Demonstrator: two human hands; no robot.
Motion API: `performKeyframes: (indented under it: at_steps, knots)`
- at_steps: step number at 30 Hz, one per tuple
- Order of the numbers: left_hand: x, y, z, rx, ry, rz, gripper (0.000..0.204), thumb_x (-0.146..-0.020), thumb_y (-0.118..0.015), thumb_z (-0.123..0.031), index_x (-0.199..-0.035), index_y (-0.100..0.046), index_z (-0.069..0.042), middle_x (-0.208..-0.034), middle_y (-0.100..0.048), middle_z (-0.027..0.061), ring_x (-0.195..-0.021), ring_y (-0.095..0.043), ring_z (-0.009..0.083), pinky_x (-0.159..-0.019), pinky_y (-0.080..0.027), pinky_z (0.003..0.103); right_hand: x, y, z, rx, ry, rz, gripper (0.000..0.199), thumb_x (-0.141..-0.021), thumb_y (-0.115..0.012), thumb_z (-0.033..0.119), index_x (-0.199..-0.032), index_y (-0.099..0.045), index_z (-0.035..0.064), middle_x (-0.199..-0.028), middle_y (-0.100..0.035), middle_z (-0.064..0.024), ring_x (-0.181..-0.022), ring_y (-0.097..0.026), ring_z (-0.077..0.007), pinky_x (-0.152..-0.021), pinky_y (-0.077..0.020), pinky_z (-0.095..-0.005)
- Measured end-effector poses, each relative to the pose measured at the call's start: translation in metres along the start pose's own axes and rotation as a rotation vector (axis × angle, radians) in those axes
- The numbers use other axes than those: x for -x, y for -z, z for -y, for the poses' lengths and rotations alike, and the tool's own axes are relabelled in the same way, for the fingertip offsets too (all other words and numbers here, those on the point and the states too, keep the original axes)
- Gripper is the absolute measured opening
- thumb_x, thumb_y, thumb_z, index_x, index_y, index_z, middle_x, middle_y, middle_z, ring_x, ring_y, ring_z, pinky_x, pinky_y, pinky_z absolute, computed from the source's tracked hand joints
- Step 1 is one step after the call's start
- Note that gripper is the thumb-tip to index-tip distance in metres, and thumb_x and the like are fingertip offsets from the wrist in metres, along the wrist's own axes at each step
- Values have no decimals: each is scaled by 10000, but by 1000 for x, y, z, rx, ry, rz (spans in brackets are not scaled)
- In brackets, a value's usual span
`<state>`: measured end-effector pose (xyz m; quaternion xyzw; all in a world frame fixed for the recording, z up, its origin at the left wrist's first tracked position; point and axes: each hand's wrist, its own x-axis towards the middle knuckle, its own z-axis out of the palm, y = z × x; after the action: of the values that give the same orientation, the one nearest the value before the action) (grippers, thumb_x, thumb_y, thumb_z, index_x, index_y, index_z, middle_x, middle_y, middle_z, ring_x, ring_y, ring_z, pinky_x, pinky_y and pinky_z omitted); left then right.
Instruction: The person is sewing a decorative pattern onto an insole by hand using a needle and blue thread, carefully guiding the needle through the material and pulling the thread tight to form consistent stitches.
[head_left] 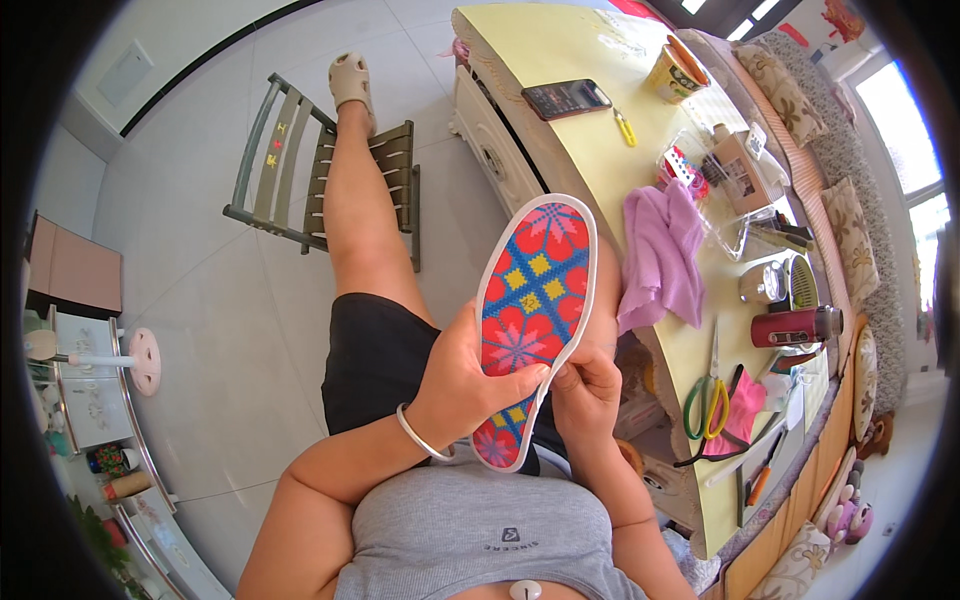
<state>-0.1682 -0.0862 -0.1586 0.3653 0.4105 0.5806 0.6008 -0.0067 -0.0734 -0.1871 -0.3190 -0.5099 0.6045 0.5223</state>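
An embroidered insole (532, 285) with red flowers, blue lattice, yellow squares and a white bound edge is held up over my lap, its patterned face showing. My left hand (462, 365) grips it from the left side, with the thumb lying across the pattern near the narrow middle. On the opposite edge, my right hand (588, 392) pinches the white binding between thumb and bent fingers. Whether a needle or thread is in that pinch is too small to make out. The left fingers behind the insole are hidden.
To the right, a yellow-covered table (560, 60) carries a phone (566, 99), a yellow cutter (625, 128), a lilac cloth (662, 250), scissors (712, 395) and a red flask (795, 327). My leg rests on a folding chair (385, 175) ahead.
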Motion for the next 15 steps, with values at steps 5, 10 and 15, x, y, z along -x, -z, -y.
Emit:
performKeyframes:
  at_steps: [5,10,15]
  knots:
    - [-3,-2,6,-204,-131,-77,602,-685,-816,-115,-1140,-457,50,-990,-649,136,-890,-671,181,-783,-547,304,-2,3,-18,-339,-48,23,97,-949,-577,29,-1028,-618,-10,-1024,-651,-55,-947,-611,-137,-858,-485,-286]
    - [-4,-1,7,-356,-227,-113,581,-681,-820,-124,-1102,-456,44,-944,-653,152,-849,-692,220,-749,-555,312,-4,0,-20,-381,-83,21,108,-949,-576,35,-1037,-621,-10,-1059,-657,-66,-993,-610,-154,-906,-475,-309]
    - [-5,0,9,-375,-256,-102,595,-689,-816,-129,-1116,-442,49,-953,-655,156,-864,-694,227,-756,-554,316,-5,0,-21,-398,-95,27,117,-950,-574,37,-1047,-621,-7,-1080,-659,-73,-1017,-612,-166,-920,-477,-321]
